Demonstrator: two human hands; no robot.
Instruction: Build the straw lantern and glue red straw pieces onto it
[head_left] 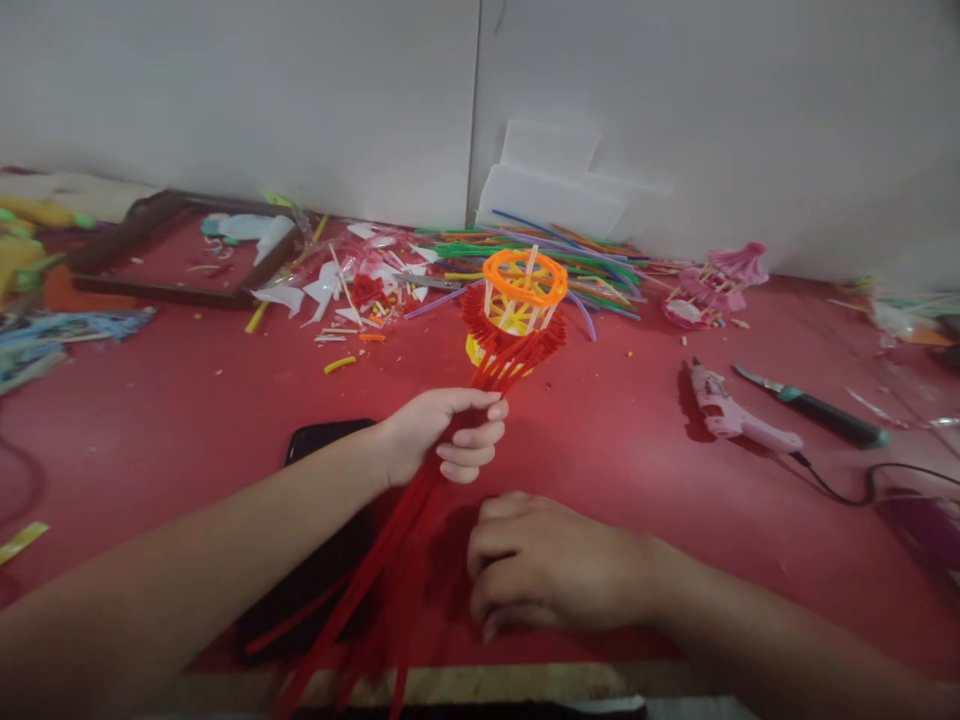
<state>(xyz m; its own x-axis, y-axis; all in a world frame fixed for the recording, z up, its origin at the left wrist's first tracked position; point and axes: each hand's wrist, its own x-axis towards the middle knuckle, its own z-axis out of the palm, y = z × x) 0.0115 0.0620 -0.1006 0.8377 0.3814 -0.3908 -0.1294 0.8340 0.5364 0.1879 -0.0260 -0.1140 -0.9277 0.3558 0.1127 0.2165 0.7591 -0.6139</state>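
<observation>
My left hand (457, 435) is closed around a bundle of red pipe cleaners (390, 545). Their loose ends hang down over the front edge of the table. At its upper end the bundle joins a small lantern-like frame with an orange ring (525, 278) on top, pale sticks as uprights, yellow spokes inside and a red fringed band around it. Just right of the hanging ends, my right hand (547, 560) hovers low over the table with curled fingers; its palm is hidden, so anything in it cannot be seen.
A black phone (322, 440) lies beneath my left forearm. On the right are a pink glue gun (739, 415) with its cord, a green-handled knife (825, 412) and a pink ruffled model (712, 285). Coloured pipe cleaners (600, 265), scraps (330, 290) and a dark tray (169, 285) line the back.
</observation>
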